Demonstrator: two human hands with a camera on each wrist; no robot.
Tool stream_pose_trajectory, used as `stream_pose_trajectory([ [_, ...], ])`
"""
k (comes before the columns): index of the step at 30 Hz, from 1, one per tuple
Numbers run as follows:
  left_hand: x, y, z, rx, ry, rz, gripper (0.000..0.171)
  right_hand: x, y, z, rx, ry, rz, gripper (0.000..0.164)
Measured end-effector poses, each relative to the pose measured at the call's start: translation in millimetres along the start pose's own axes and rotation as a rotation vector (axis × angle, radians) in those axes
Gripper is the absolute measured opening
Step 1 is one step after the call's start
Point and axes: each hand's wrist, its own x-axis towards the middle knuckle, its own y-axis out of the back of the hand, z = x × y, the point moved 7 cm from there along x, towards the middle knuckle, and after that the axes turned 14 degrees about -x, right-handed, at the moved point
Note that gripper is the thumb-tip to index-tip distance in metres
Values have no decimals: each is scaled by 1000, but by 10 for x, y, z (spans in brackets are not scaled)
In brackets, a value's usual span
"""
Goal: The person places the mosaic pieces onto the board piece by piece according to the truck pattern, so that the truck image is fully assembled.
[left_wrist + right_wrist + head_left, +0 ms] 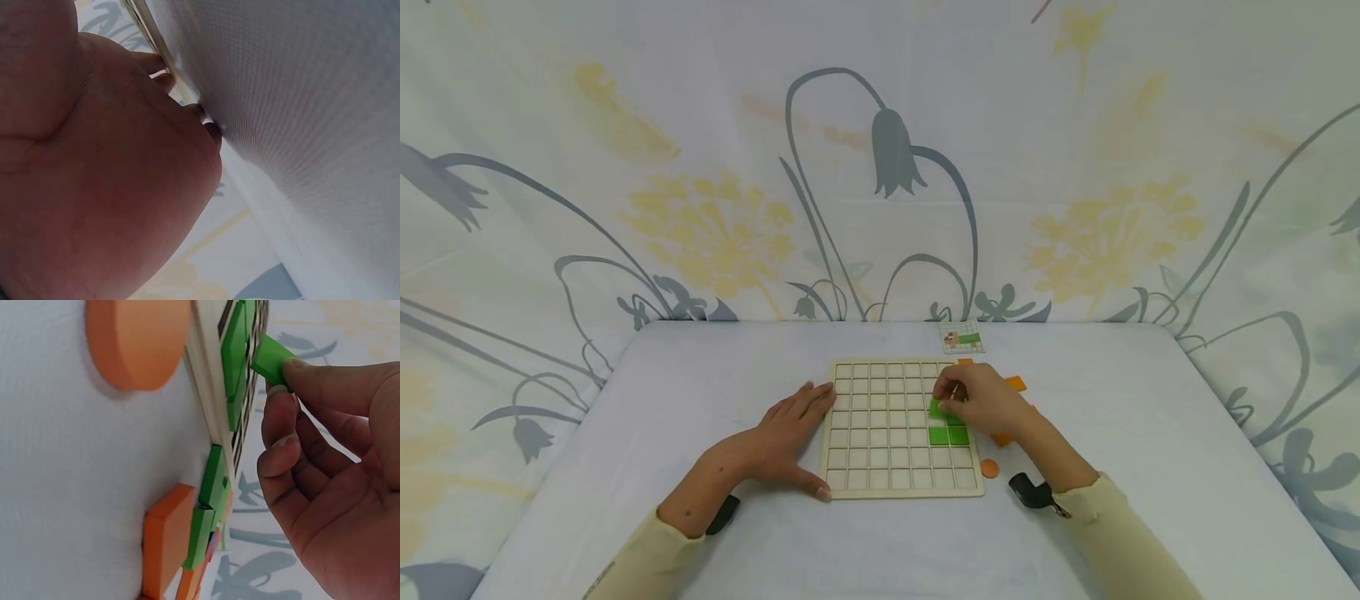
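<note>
A pale wooden grid board [859, 458] lies on the white-covered table. Along its left edge rests my left hand [782, 437], fingers extended at the upper side and thumb by the near left corner. My right hand [988, 402] is over the board's right part. Between thumb and index finger it pinches a small green tile [270, 357], held tilted above the board in the right wrist view. Several green tiles [939, 436] sit in cells at the right; the right hand partly hides that area.
Beside the board's right edge lie a round orange piece [990, 468] and other orange pieces [1015, 383]. Loose green tiles [214, 475] lie among them, partly hidden by the right arm in the head view. A picture card [962, 337] lies beyond the board.
</note>
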Motion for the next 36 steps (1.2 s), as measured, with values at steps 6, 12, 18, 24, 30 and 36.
stream_pose_trajectory([
  [6,6,-1,1,8,-3,3,137,10,-42,-16,-6,-5,-22,8],
  [12,7,7,-5,68,-13,17,138,14,-70,-11,-16,-31,-49,8],
  [18,1,17,18,123,-24,37,138,5,-69,-18,-28,3,-37,9],
  [24,4,38,67,135,-46,47,138,-21,13,35,-60,-6,4,10],
  [30,11,39,52,139,-45,42,133,-93,184,247,-98,-76,58,8],
  [36,14,41,55,131,-49,44,132,-201,353,502,-125,-113,60,8],
])
